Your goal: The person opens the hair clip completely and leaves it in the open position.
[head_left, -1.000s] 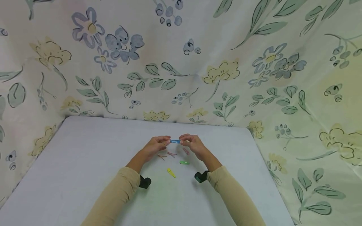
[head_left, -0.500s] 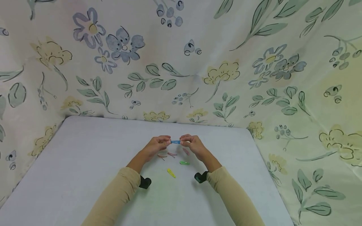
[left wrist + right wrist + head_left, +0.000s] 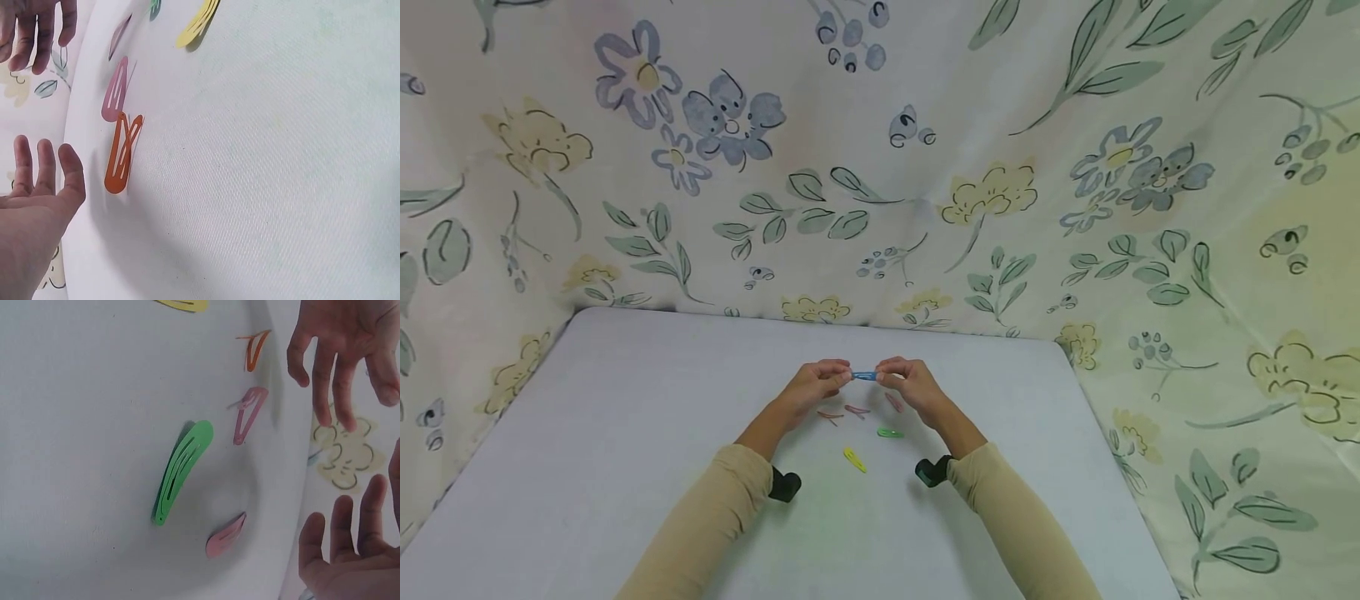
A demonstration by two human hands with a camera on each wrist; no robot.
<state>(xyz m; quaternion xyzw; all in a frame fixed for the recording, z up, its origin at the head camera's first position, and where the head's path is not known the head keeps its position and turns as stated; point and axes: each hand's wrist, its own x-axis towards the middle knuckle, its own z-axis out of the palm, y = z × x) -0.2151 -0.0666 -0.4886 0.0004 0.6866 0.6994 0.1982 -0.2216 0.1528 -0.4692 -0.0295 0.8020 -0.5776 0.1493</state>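
A blue snap hair clip (image 3: 865, 376) spans the gap between both hands, held above the far half of the white table. My left hand (image 3: 817, 383) pinches one end between thumb and fingers. At the other end, my right hand (image 3: 912, 383) pinches it the same way. The blue clip lies outside both wrist views, which show only the other fingers of each hand. Below the hands lie an orange hair clip (image 3: 122, 156) and a pink one (image 3: 115, 90), both with their prongs spread. Another pink clip (image 3: 226, 536) rests under the right hand.
Nearer the body lie a green hair clip (image 3: 181, 472) and a yellow hair clip (image 3: 854, 460) on the white table (image 3: 625, 433). A floral cloth (image 3: 880, 167) hangs behind the table and along its sides. Each wrist wears a black camera mount.
Both hands keep their pinch on the blue hair clip and stay almost in place. The clip's tilt shifts slightly, and the gap in it looks a little different. The clips on the table stay put.
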